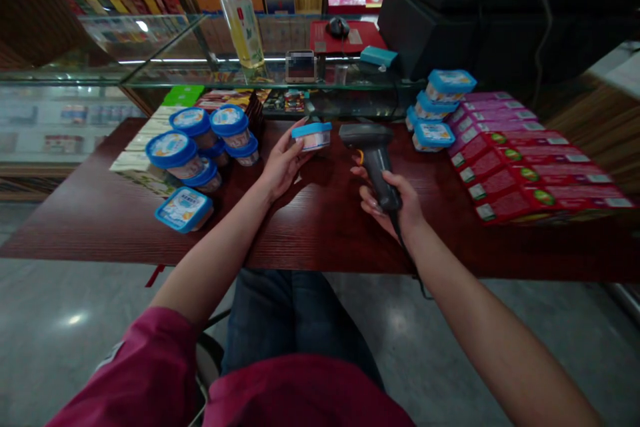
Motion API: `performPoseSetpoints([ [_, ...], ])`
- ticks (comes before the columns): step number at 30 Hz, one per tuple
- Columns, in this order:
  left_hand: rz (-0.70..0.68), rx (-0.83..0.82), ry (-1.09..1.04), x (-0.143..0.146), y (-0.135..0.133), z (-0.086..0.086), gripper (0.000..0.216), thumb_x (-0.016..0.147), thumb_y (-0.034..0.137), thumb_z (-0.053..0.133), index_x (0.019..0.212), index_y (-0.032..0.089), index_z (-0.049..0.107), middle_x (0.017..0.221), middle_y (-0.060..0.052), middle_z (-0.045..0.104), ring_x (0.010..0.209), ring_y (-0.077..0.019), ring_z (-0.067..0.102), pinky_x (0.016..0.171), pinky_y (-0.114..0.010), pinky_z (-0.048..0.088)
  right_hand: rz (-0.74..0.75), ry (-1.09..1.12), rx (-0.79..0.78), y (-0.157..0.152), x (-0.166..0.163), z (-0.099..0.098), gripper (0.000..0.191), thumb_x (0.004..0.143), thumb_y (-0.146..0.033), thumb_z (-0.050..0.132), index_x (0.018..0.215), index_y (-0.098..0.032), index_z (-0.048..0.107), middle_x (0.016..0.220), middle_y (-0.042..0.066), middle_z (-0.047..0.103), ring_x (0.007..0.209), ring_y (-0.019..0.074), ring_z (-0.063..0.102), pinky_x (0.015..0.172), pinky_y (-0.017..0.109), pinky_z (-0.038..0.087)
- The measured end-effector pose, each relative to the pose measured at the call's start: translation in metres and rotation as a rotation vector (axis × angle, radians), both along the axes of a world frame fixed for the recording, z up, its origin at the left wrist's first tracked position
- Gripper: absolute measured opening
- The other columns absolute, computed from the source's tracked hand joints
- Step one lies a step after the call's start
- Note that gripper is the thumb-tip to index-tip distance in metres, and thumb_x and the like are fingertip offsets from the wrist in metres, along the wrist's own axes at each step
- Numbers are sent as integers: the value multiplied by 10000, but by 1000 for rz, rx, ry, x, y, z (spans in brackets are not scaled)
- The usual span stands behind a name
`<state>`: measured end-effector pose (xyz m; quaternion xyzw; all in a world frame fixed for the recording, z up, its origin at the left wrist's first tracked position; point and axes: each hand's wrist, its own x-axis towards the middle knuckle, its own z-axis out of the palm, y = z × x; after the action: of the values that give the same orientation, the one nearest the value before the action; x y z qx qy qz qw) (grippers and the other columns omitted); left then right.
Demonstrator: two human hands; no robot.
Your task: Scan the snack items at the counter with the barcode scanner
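Note:
My left hand (281, 163) holds a small blue-lidded tub (312, 135) above the dark red wooden table (320, 227), its side turned toward the scanner. My right hand (393, 203) grips the handle of a dark grey barcode scanner (373, 150), whose head points at the tub from close by. A black cable runs from the scanner down past my wrist. To the left lies a heap of several blue-lidded tubs (200, 147). A smaller stack of the same tubs (437, 110) stands to the right of the scanner.
Rows of red and pink flat boxes (520, 167) cover the table's right side. Behind is a glass counter (200, 60) with a drink bottle (243, 13), a mouse on a red pad (339, 28) and a black machine (450, 7). Shelves of goods fill the back.

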<state>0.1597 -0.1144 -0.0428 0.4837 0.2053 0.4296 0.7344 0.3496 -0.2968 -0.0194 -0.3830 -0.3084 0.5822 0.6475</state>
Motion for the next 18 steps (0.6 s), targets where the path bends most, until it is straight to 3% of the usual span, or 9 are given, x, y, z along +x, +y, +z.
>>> performPoseSetpoints([
  [6, -10, 31, -14, 0, 4, -4, 519, 856, 408, 887, 1333, 288, 720, 1387, -57, 757, 1300, -254, 722, 1190, -415, 531, -14, -10, -3, -2, -1, 0, 338, 859, -469, 657, 1090, -242, 752, 1314, 72, 791, 516, 91, 408, 391, 245, 314],
  [10, 89, 90, 55, -1, 4, -7, 590, 768, 418, 955, 1282, 276, 704, 1320, -51, 771, 1268, -246, 730, 1133, -381, 565, -45, 2, 17, -3, 0, -3, 357, 830, -488, 690, 1074, -230, 731, 1264, 82, 802, 506, 80, 434, 395, 235, 340],
  [14, 248, 164, 161, 12, -4, -10, 560, 719, 375, 965, 1190, 253, 688, 1199, -38, 775, 1126, -208, 751, 1009, -328, 602, -186, -106, 86, -12, 14, -8, 355, 821, -484, 736, 1070, -235, 696, 1233, 84, 806, 493, 81, 487, 394, 242, 393],
  [18, 350, 277, 261, 51, -19, -5, 512, 766, 354, 933, 1182, 233, 660, 1110, -46, 742, 952, -185, 726, 881, -327, 611, -401, -260, 145, -38, 42, -10, 312, 840, -443, 780, 1060, -247, 677, 1168, 64, 816, 484, 88, 532, 388, 247, 443],
])
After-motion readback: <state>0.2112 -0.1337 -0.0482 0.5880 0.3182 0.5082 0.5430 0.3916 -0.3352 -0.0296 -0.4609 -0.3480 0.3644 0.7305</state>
